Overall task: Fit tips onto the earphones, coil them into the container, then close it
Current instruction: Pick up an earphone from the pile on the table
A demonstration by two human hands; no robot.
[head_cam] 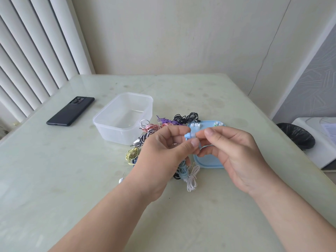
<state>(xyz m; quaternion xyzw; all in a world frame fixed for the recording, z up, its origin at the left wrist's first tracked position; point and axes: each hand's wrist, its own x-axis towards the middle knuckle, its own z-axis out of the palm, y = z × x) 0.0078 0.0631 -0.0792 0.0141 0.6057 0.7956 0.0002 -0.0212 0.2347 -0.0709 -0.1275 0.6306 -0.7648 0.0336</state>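
You are pinching the blue earbud (187, 136) in your left grip (163, 148) above the lid (209, 161), steadying it while your right grip (234, 150) is pinching at its nozzle, seemingly seating a tip (193, 135).

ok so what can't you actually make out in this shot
Head view, the only one:
- Whether a tip is already on the blue earbud: the left hand and right hand pinch it, and their fingers cover its end.
- How many white tips lie on the blue lid: the right hand hides most of the lid.
- How many sets are in the pile of earphones: the left hand covers its middle and the cords are tangled.
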